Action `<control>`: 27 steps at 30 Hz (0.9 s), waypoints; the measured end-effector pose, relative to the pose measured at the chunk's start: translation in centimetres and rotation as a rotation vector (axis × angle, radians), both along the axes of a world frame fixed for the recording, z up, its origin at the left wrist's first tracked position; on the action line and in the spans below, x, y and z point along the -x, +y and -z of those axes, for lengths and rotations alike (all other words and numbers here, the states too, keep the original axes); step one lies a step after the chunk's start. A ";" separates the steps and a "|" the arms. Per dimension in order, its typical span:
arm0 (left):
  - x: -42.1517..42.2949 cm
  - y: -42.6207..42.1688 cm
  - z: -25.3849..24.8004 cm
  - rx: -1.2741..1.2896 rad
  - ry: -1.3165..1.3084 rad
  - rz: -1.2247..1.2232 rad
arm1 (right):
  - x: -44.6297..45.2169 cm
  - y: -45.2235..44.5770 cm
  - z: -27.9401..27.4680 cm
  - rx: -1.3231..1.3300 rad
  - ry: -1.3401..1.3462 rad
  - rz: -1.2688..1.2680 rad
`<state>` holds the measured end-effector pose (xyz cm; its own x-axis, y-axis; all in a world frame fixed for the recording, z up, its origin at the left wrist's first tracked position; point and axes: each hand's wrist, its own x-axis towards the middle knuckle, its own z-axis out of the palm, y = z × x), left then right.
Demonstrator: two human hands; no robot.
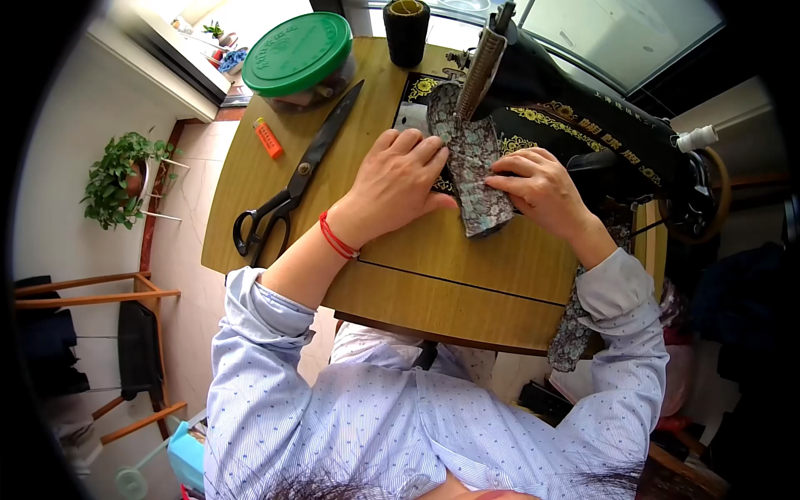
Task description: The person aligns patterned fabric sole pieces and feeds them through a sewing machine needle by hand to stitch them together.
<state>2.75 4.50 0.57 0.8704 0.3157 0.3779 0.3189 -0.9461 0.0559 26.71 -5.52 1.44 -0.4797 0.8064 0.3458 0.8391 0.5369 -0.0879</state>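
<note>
At the far left, a potted plant (117, 192) hangs by the wall. On the bench (223, 227) lie an orange lighter (267, 138), a green-lidded tub (297, 54) and black-handled scissors (315, 152), their blades closed. The left hand (400, 171) rests palm down and unclenched, fingertips at the left edge of a patterned fabric strip (479, 182), thumb spread aside. Behind it stands a cone of black thread (407, 37). The strip lies lengthwise beneath the needle end of the black sewing machine (583, 125), its near end reaching back over the bench. The right hand (542, 187) appears to pinch the strip's right edge between thumb and fingers. Farther right, similar patterned fabric (570, 333) hangs over the bench's front edge.

The sewing looks under way: the strip seems positioned for stitching, while its near length apparently remains to be fed. No finished seam can be made out.
</note>
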 end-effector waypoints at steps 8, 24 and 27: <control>0.0 -0.3 -0.4 0.054 0.038 0.001 | 0.6 0.1 0.3 -0.072 0.036 0.005; 0.1 0.0 -0.4 0.068 0.009 0.074 | 2.2 0.4 1.2 -0.150 0.008 -0.011; 0.2 0.0 -0.5 0.055 0.022 0.044 | 2.3 0.3 1.7 -0.135 -0.009 0.001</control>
<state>2.59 4.51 1.06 0.8916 0.2970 0.3417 0.2791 -0.9549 0.1017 24.40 -5.18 -0.24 -0.4825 0.7530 0.4474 0.8400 0.5426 -0.0074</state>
